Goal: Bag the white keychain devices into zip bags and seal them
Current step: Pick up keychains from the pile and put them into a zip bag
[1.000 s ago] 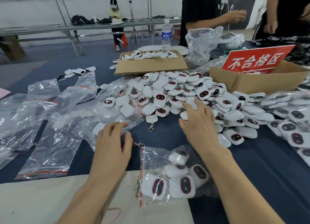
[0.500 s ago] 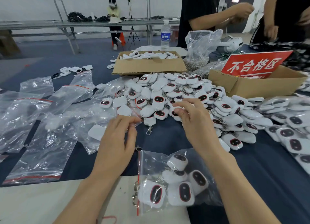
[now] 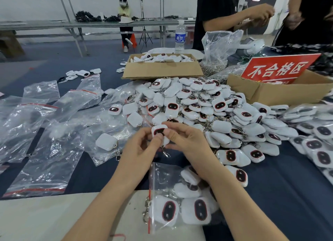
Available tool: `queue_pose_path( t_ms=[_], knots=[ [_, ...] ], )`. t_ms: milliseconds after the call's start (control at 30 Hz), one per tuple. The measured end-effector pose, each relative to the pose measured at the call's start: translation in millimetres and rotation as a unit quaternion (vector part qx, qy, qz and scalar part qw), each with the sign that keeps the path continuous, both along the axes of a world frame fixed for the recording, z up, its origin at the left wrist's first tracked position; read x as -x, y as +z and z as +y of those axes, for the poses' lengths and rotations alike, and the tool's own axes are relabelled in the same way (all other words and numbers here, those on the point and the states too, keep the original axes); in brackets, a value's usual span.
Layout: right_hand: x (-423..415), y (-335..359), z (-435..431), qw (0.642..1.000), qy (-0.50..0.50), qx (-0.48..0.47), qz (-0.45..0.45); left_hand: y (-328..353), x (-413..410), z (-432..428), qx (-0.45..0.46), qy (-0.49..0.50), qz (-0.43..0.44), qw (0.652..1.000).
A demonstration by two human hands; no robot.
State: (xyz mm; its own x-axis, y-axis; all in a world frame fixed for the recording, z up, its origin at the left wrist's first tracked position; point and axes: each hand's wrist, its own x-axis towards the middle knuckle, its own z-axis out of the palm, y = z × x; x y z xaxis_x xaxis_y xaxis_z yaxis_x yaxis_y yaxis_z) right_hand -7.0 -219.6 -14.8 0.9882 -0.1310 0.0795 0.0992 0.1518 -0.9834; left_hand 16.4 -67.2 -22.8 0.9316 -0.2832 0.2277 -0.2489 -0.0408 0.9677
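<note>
Where the two hands meet just above the dark table (image 3: 270, 195), left hand (image 3: 142, 148) and right hand (image 3: 186, 141) both pinch one white keychain device (image 3: 159, 131), dark face up, clip hanging below. Loose pile (image 3: 207, 111) lies just on the far side and to the right. A zip bag (image 3: 162, 175) holding several devices lies nearest, with empty bags (image 3: 45, 168) spread on the left.

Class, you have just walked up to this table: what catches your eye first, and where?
A big heap of white keychain devices fills the middle of the table. In front of it, the left hand and right hand pinch one device between them. A red sign stands in the cardboard box at far right.
</note>
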Motion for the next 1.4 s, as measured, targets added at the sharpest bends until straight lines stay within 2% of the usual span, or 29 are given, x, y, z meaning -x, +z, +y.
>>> queue_pose_path(
  t_ms=[100, 333, 800, 1133, 1400],
  knots=[
    [0.4, -3.6, -4.7, 0.999, 0.027, -0.033, 0.024, 0.1, -0.2, -2.1, -0.003, -0.008, 0.013, 1.000],
    [0.3, -6.4, -7.3, 0.998, 0.058, -0.003, 0.015, 2.4, -4.1, -1.4, 0.026, 0.002, 0.070, 0.997],
    [0.0, -9.8, -9.9, 0.998, 0.061, 0.027, 0.011, 3.6, -3.3, 1.8, 0.024, -0.006, 0.073, 0.997],
    [-0.6, -8.7, -7.8, 0.999, 0.011, 0.029, 0.032, 5.1, -0.5, 0.8, 0.023, -0.020, 0.050, 0.998],
    [-0.6, -9.9, -8.5, 0.998, 0.019, 0.052, 0.017, 4.9, -0.4, 2.0, 0.025, -0.019, 0.056, 0.998]
  ],
)
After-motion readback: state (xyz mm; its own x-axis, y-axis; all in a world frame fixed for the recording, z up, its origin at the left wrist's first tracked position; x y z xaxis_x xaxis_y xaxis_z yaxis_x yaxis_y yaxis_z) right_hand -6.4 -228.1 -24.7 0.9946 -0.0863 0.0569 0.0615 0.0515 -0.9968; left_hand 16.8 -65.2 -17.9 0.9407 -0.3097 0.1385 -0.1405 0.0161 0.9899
